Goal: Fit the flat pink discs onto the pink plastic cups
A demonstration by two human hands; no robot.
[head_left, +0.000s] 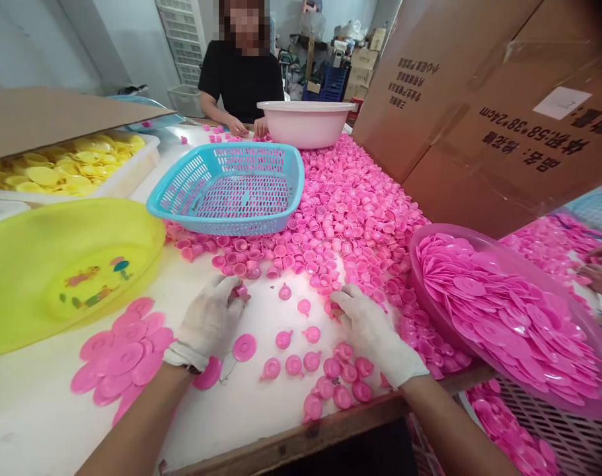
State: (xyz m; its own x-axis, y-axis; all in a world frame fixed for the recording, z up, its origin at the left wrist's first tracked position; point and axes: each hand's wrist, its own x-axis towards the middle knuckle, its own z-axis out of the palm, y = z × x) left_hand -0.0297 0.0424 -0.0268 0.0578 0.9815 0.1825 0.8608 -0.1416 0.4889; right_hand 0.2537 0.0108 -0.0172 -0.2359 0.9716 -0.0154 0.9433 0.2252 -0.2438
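Observation:
Both my hands wear white cloth gloves and rest on a white table (37, 410). My left hand (209, 320) is curled, its fingers pinching a small pink plastic cup (240, 291). My right hand (367, 330) lies with bent fingers at the edge of a big heap of pink cups (340, 218), its fingertips on one cup (336, 309). Between and below my hands stand several loose pink cups (325, 370). A pile of flat pink discs (119, 350) lies left of my left wrist.
A yellow basin (57, 264) sits at the left, a blue mesh basket (226, 188) behind my hands, and a pink basin of discs (509, 317) at the right. Cardboard boxes (484, 99) lean at the back right. A person in black works opposite by a pale pink tub (305, 122). Another person's hand (601, 271) shows at the right edge.

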